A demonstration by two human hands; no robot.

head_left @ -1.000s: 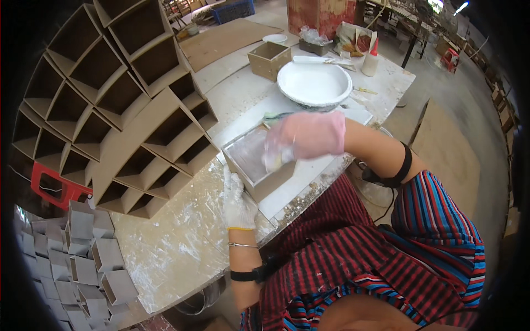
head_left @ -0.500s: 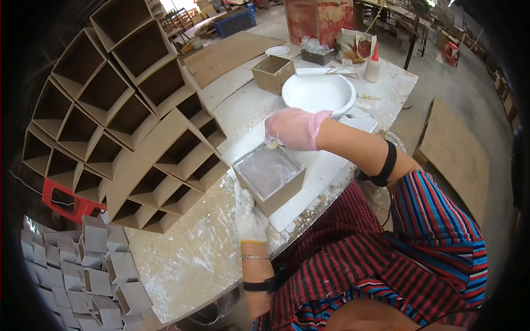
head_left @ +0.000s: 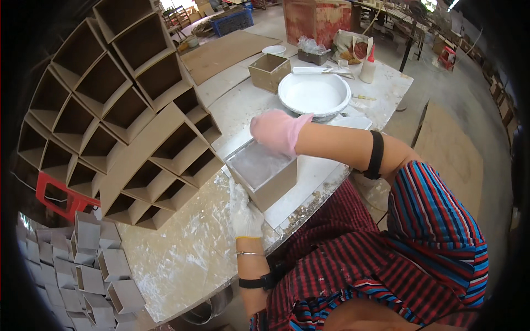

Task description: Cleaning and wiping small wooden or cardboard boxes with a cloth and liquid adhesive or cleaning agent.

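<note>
A brown board box (head_left: 271, 189) stands near the table's front edge, its top face smeared with a thin, cloudy white coat inside a pale rim. My left hand (head_left: 245, 214), in a white knit glove, holds the box's near left side, fingers along its wall. Over the far edge of the top, my right hand (head_left: 276, 132) in a pink glove is closed and turned down. Whatever its fingers hold is hidden beneath the glove. Just beyond is a round basin (head_left: 314, 105) of white paste, with a flat white-coated tool (head_left: 317, 70) across its far rim.
Open brown compartment shelves (head_left: 138, 127) rise on the left, above many stacked grey boxes (head_left: 88, 276). Behind the basin are an open box (head_left: 269, 73), a red-capped bottle (head_left: 368, 67) and a small dish (head_left: 274, 49). A board (head_left: 450, 149) leans at the right.
My right hand has moved left and nearer across the box's top, covering its far edge. The pale piece seen under its fingers is now hidden. My left hand stays at the box's side.
</note>
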